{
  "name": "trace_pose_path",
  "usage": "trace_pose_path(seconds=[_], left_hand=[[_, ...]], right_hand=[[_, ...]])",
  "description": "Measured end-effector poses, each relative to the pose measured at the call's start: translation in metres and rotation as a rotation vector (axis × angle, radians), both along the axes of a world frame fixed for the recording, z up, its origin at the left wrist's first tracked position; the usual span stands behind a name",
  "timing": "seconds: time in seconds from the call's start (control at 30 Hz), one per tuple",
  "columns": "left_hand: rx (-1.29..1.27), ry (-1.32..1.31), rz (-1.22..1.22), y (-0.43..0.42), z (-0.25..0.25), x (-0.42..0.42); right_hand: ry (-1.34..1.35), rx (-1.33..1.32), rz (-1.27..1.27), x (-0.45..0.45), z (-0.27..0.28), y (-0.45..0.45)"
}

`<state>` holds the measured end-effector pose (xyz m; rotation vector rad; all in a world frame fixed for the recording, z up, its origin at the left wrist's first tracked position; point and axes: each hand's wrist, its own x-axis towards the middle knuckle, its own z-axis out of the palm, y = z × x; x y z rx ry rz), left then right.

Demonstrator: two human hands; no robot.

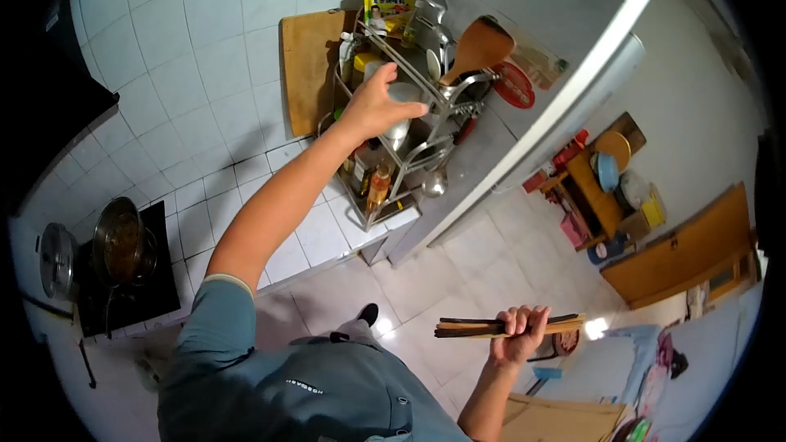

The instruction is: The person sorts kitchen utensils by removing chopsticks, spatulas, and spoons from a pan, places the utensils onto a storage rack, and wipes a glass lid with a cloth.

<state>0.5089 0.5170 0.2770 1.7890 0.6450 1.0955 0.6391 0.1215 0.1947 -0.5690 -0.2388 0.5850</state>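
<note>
My left hand (378,104) reaches up to a metal rack (399,57) on the tiled counter. Its thumb and fingers are spread, with a grey, shiny container (399,129) just behind them; I cannot tell whether they touch it. Out to the right, my right hand (518,337) is closed around a bundle of dark and light chopsticks (471,328), held roughly level above the floor. On the rack's right side hang a wooden spatula (481,45) and a metal ladle (435,183). A yellow packet (388,2) stands on top, and an amber bottle (378,188) sits low down.
A wooden cutting board (311,74) leans on the wall behind the rack. At far left, a pan (119,241) sits on a black cooktop (164,278), beside a glass lid (57,260). A wall edge (540,127) separates the counter from a room with a wooden shelf (602,205).
</note>
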Motion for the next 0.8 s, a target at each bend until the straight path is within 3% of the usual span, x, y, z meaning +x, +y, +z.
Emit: trace_pose_path(seconds=[0.13,0.33,0.73,0.8], left_hand=[[0.073,0.26,-0.028,0.045,0.036,0.04],[0.182,0.448,-0.095,0.082,0.054,0.078],[0.21,0.416,-0.284,0.117,0.05,0.107],[0.198,0.313,-0.293,0.121,0.044,0.11]], right_hand=[[0.005,-0.01,0.058,0.047,-0.002,0.05],[-0.068,-0.076,0.13,0.079,0.023,0.117],[-0.029,-0.1,-0.002,0.089,0.019,0.163],[-0.016,-0.086,-0.01,0.086,0.018,0.168]])
